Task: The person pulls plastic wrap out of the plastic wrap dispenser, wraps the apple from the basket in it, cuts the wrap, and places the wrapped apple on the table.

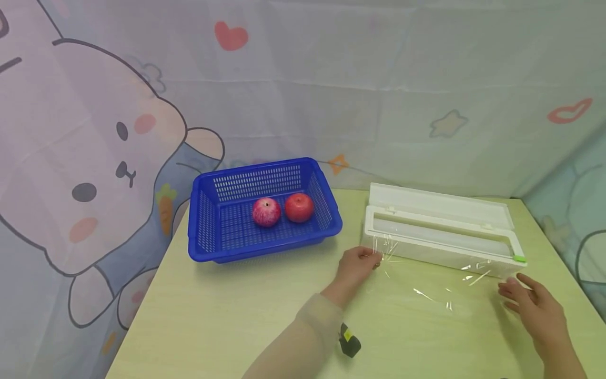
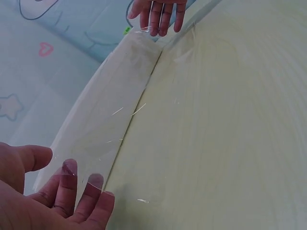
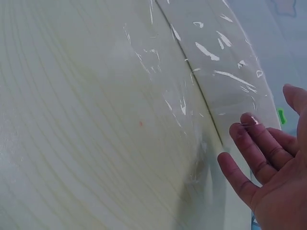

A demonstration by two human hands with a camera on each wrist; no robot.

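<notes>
Film [image 1: 424, 295] btwn L hand [image 1: 356, 265] & R hand [image 1: 536, 304], fingers loosely extended, thumbs apart, near wht box [image 1: 442, 248]

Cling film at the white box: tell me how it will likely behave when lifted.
The cling film is probably floppy and very light, since it looks sheer and the tabletop shows through. It may wrinkle easily, judging by the bright creases near the left hand. It might cling to skin, as it lies against that hand's fingertips.
</notes>
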